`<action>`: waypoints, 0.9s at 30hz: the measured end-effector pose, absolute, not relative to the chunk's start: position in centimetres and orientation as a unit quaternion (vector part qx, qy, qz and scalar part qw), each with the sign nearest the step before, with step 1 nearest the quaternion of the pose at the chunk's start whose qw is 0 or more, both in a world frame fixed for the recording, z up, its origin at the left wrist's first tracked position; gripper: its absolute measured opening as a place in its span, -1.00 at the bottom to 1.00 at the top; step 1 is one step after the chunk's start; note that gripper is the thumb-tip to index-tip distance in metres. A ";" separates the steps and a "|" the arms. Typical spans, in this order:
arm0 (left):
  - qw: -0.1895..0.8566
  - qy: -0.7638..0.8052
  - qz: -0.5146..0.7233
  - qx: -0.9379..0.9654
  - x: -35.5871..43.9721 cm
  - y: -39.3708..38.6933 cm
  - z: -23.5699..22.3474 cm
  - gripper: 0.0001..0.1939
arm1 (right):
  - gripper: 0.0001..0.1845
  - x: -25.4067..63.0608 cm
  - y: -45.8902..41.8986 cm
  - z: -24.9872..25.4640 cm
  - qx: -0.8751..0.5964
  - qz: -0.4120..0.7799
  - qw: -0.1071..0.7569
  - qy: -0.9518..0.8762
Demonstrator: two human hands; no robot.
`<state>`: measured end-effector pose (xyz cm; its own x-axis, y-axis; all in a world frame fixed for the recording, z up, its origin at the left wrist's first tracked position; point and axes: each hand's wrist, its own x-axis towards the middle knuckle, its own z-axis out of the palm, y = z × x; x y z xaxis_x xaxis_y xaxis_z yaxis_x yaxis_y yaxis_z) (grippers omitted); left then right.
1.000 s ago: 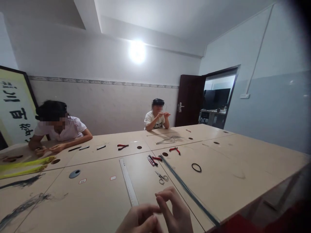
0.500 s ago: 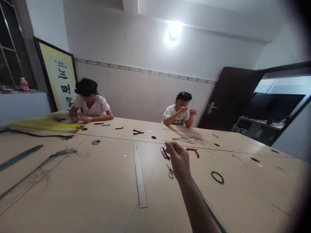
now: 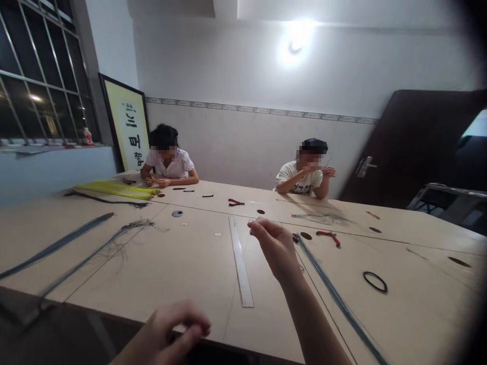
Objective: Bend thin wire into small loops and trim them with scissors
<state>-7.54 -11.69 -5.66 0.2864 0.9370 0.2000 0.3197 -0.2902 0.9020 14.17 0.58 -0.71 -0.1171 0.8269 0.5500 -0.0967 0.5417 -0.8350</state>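
**Right hand (image 3: 274, 248) pinching thin strand (image 3: 230, 315) by ruler (image 3: 240, 263)**

You're pinching the thin strand between right thumb and forefinger, just right of the ruler's far end. The strand is trailing down, crossing the ruler in view, ending up left of its near end. Your left hand (image 3: 171, 327) is hanging nearer you, left of the ruler, fingers curling; blurred, can't tell if gripping anything. Right of the ruler, a long bundle (image 3: 330, 284) is lying; red-handled pliers (image 3: 332, 236) and a black ring (image 3: 375, 282) are sitting beyond it.
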 end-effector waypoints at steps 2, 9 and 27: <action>0.365 0.408 0.479 0.686 -6.0 -9.7 -2.8 -0.81 | -0.73 13.9 -0.2 -0.2 -0.286 0.383 0.583 -0.657; 0.307 0.372 0.573 0.663 -1.2 -3.4 2.8 -0.85 | -0.75 14.2 -1.2 1.7 -0.289 0.361 0.558 -0.689; 0.263 0.365 0.565 0.692 -0.9 2.0 1.9 -0.84 | -0.87 13.9 2.7 1.0 -0.274 0.091 0.585 -0.758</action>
<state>-0.88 1.99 1.88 0.0948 0.8020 0.5897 0.2080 -0.5953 0.7761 13.87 2.69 0.96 -0.1649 0.5223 0.8367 0.3092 0.8329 -0.4590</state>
